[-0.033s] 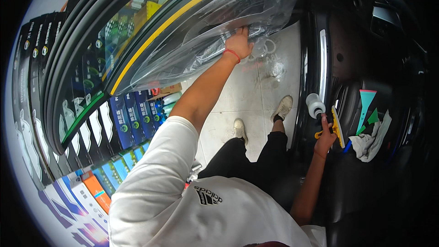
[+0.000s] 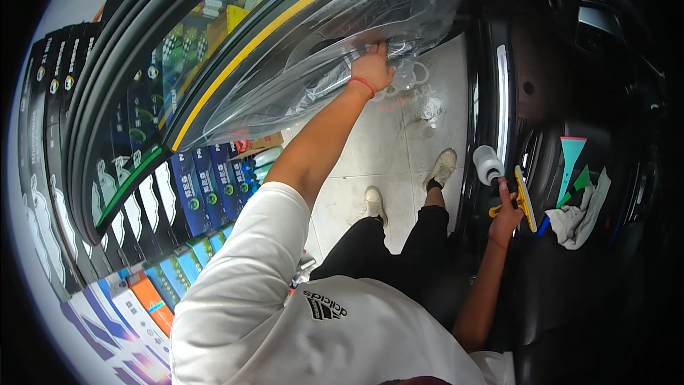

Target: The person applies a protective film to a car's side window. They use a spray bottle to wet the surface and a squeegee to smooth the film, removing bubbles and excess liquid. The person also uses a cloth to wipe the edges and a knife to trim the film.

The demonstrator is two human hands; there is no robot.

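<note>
My left hand (image 2: 374,70), with a red string at its wrist, is closed over the inner side of an opened car door (image 2: 246,50). Clear plastic film (image 2: 285,89) covers that panel, and my fingertips are partly hidden in its folds. In my right hand (image 2: 506,222), beside the car's sill, are a white spray bottle (image 2: 487,162) with a dark neck and a yellow squeegee (image 2: 525,199) with a pale blade edge. The bottle points away from me.
On the dark seat (image 2: 563,278) at right lie a grey-white cloth (image 2: 578,217), a teal scraper (image 2: 570,164) and a green scraper (image 2: 583,178). The black door sill (image 2: 482,114) runs beside my feet. Several boxes (image 2: 192,185) stand left, behind the door, over a tiled floor (image 2: 349,203).
The spray bottle in my right hand has shifted very slightly to the left. My left hand stays on the door.
</note>
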